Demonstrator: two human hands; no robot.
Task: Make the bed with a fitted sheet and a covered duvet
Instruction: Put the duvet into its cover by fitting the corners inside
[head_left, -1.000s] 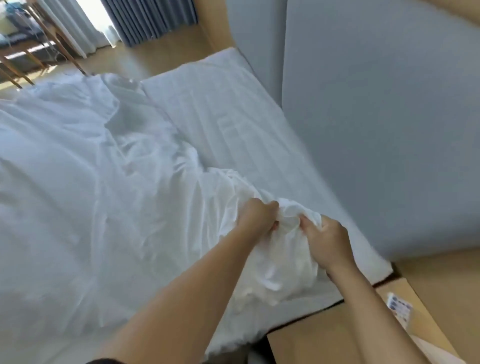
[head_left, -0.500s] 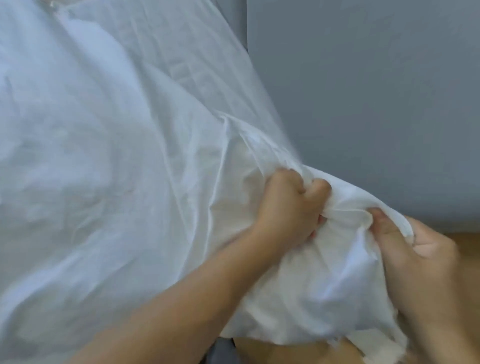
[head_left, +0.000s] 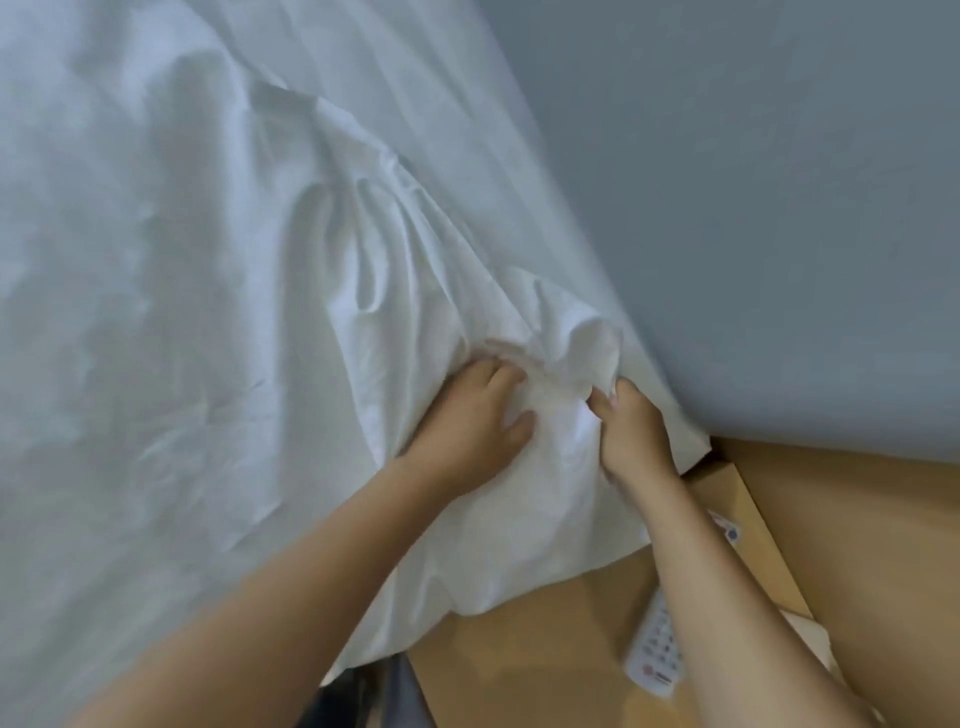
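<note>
Since half a second ago both hands have come lower, and the bunched fitted sheet (head_left: 550, 478) now lies on the bed's corner beside the grey headboard (head_left: 779, 208), no longer lifted. The left grip (head_left: 478, 421) is clamped on a bunch of cloth, with the fingers curled in. The right grip (head_left: 631, 436) pinches a fold just beside it. I judge the sheet to be light, soft and limp, perhaps a little slippery, so it will keep no shape. It is best taken at the gathered corner, with much cloth in each grip, and pulled down over the mattress (head_left: 483, 145) corner. Its loose edge hangs over the nightstand (head_left: 545, 649).
</note>
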